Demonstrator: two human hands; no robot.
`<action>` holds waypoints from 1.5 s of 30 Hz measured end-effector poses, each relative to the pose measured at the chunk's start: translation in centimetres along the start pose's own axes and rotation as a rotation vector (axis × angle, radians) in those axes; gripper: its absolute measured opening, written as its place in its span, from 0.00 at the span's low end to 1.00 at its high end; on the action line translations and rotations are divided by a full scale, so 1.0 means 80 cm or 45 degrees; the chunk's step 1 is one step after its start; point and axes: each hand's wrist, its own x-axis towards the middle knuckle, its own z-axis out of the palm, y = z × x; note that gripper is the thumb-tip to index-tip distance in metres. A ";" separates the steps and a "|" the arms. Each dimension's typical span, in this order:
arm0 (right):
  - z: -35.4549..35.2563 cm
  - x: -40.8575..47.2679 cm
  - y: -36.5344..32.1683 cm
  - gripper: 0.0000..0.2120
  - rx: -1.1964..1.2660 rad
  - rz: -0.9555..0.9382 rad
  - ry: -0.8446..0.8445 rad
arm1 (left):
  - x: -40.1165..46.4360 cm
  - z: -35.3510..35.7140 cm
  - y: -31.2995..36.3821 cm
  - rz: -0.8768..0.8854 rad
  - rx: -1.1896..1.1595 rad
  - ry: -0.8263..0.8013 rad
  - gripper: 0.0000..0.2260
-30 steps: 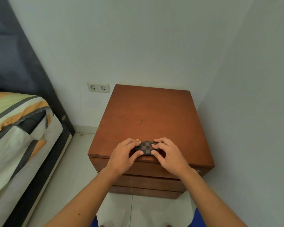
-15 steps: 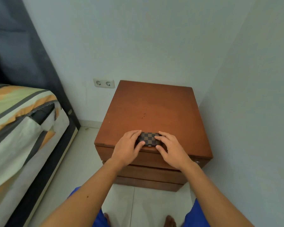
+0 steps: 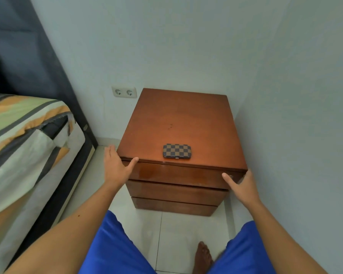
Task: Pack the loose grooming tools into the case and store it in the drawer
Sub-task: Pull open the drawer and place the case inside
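The case (image 3: 176,150), brown/black checkered & closed, is lying flat on top of the wooden nightstand (image 3: 183,119), near the front edge, roughly centre, w/ nobody touching it. From the case, the left hand (image 3: 117,167) is sitting at abt 8 o'clock and the right hand (image 3: 241,183) at abt 4 o'clock, both well apart from it.

Left hand is spread open, holding nothing: the thumb is pressing onto the top drawer (image 3: 178,174) front right at the nightstand's front-left corner, while the fingers are reaching round the cabinet's left side. Right hand is also open & empty: the thumb is lying against the drawer front near its right end, the fingers are wrapping round the front-right corner, partly hidden, so can't tell how far they're curling. A small metal bit is showing just by that thumb; too small to tell what it is.

Top drawer is looking shut or nearly so; can't tell exactly. Two more drawer fronts are stacking below it.

At 9 o'clock from the nightstand, a bed (image 3: 28,135) w/ striped sheet is standing; at 11 o'clock a double wall socket (image 3: 124,92) is sitting on the wall. At 6 o'clock, blue shorts (image 3: 117,250) & a bare foot (image 3: 203,258) are showing over the tiled floor.
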 end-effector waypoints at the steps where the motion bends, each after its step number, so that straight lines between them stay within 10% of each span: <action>1: 0.001 -0.001 -0.001 0.51 0.014 -0.004 0.007 | 0.000 0.002 -0.008 -0.043 -0.092 -0.020 0.44; 8: 0.000 -0.015 -0.004 0.40 0.035 0.027 0.019 | -0.019 0.005 -0.027 -0.148 -0.595 -0.183 0.27; 45: -0.038 -0.188 0.011 0.45 -0.206 -0.071 0.093 | -0.209 -0.049 -0.048 -0.082 -0.055 0.136 0.29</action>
